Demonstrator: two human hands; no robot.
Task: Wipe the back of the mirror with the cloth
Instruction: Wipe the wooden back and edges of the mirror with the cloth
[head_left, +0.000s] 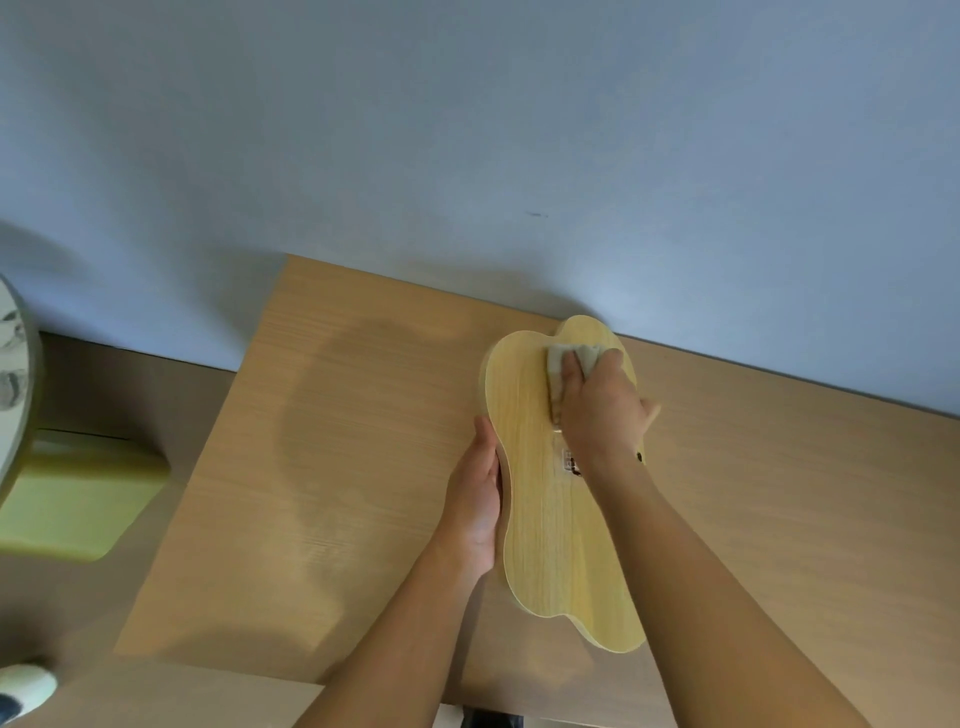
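The mirror (550, 525) lies face down on the wooden table (337, 467), showing its wavy, light wood-grain back. My left hand (475, 499) grips the mirror's left edge at the narrow waist. My right hand (597, 405) presses a small pale cloth (569, 358) onto the far upper part of the back. A small hanger fitting and label (570, 461) peek out beside my right wrist. A light wooden stick-like piece (652, 415) shows just past my right hand, mostly hidden.
A grey-blue wall (467, 156) rises right behind the table's far edge. A yellow-green block (78, 499) and a round grey object (15, 384) sit low at the left. A white shoe tip (26, 686) is at the bottom left.
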